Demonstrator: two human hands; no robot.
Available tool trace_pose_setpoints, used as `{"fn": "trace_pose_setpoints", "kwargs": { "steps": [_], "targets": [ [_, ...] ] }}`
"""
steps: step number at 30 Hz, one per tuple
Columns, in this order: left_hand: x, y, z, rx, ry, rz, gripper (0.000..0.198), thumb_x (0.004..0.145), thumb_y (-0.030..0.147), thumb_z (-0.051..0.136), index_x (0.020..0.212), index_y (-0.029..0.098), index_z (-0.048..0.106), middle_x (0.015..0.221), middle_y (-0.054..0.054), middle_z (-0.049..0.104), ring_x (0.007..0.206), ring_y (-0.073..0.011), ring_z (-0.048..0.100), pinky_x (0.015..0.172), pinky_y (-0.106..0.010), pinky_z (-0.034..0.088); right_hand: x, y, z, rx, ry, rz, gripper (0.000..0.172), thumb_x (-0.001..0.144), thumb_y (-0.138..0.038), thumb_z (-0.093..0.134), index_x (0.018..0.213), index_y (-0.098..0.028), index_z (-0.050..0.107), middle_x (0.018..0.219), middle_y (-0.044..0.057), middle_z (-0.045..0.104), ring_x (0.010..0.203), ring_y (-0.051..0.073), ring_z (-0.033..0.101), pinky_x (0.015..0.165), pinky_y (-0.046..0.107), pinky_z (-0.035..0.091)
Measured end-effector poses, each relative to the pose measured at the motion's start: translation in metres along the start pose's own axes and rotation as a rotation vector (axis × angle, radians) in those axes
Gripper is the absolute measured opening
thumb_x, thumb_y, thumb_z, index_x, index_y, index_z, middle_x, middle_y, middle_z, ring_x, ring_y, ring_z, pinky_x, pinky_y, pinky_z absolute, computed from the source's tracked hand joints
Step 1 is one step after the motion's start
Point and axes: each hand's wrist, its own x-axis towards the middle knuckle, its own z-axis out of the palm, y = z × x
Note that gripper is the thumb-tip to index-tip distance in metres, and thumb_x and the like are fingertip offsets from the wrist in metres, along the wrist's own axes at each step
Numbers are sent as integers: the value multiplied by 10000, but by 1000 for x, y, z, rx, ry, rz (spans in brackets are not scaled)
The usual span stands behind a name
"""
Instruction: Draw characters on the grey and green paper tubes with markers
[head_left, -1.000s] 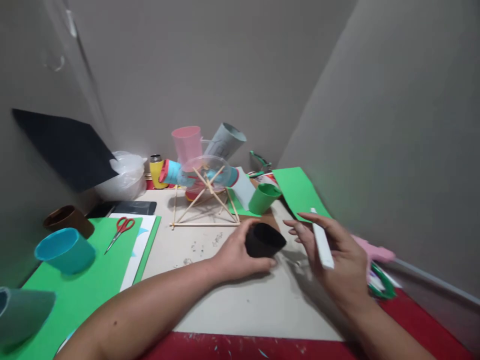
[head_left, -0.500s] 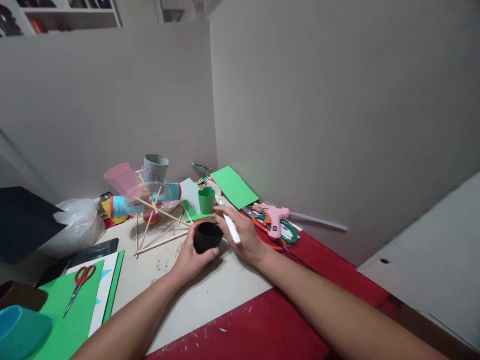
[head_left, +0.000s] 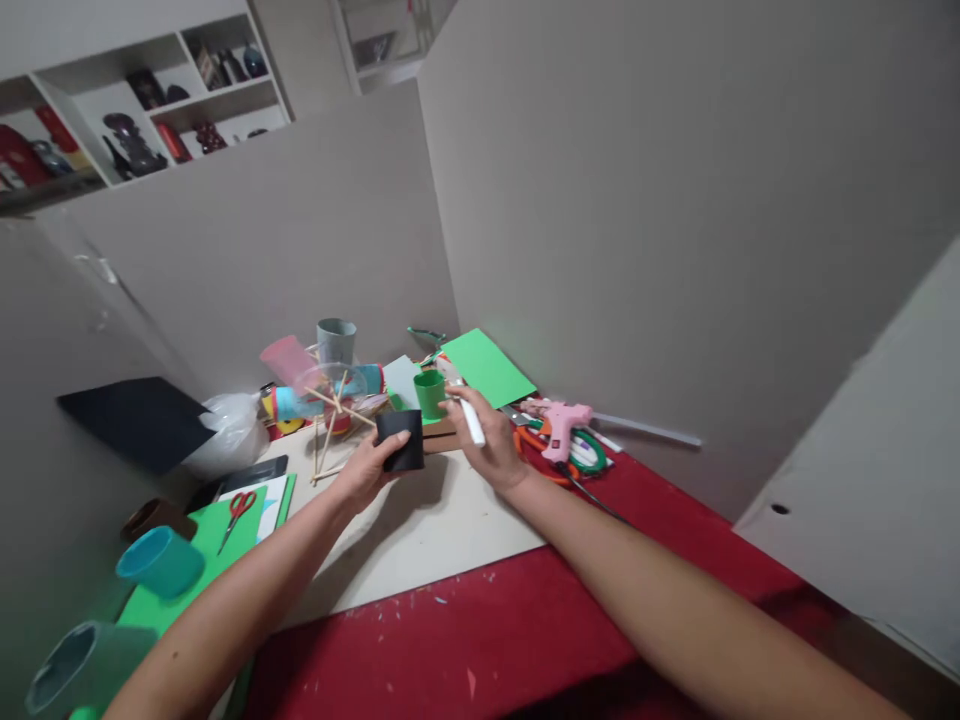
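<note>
A black cup [head_left: 401, 442] is gripped in my left hand [head_left: 366, 470], thumb across its dark side, raised above the white board [head_left: 420, 540]. My right hand [head_left: 491, 445] is closed around a white marker [head_left: 472, 421], its fingertips close to a small green cup [head_left: 430, 394]. Whether those fingertips touch the green cup I cannot tell. Just behind the black cup stands a wheel-like frame of thin wooden sticks [head_left: 319, 455], with a pink cup [head_left: 287, 360] and a grey cup [head_left: 337, 342] on it.
Red-handled scissors [head_left: 238, 507] and a turquoise cup [head_left: 160, 562] lie on green sheets at the left. To the right, a pink glue gun [head_left: 562, 430] rests among cables on the red cloth [head_left: 420, 640]. Grey walls [head_left: 637, 200] close off the back and right.
The black cup has come up off the board in my left hand and turned so its side faces me. My right hand keeps the white marker. The camera view has shifted and tilted.
</note>
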Motion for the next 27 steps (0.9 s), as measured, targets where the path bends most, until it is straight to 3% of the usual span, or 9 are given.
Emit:
{"fn": "trace_pose_setpoints", "kwargs": {
  "steps": [4,11,16,21,27],
  "targets": [
    [-30,6,-5,-157,11,-115,465,801,394,784,1147,130,619,1047,-146,712,932,-242,693,886,-405,565,-2,3,1,44,-14,35,343,984,-445,465,1182,-227,639,1052,111,771,947,265,735,870,401,551],
    [-64,-15,-22,-403,24,-216,474,853,391,726,1189,101,558,1025,-138,724,973,-238,722,1002,-407,542,-9,3,7,57,-60,59,367,962,-485,488,1153,-215,646,1093,129,765,844,253,731,812,397,543],
    [-66,-19,-35,-489,51,-189,449,820,253,739,1203,147,532,967,-77,729,943,-227,733,1012,-428,537,-15,-7,6,78,-109,39,381,951,-515,503,1128,-209,648,974,109,768,792,249,723,787,393,546],
    [-62,-25,-38,-518,15,-180,463,760,198,777,1164,122,564,967,-95,728,925,-229,725,998,-426,537,-19,-15,10,121,-107,32,389,952,-537,509,1116,-212,645,967,97,764,791,234,725,765,379,555],
    [-55,-43,-39,-543,-38,-191,473,747,192,805,1148,67,588,1027,-138,723,949,-218,708,1002,-390,522,11,-45,20,226,-108,50,422,958,-569,502,1111,-203,644,883,69,769,696,192,717,658,334,579]
  ]
}}
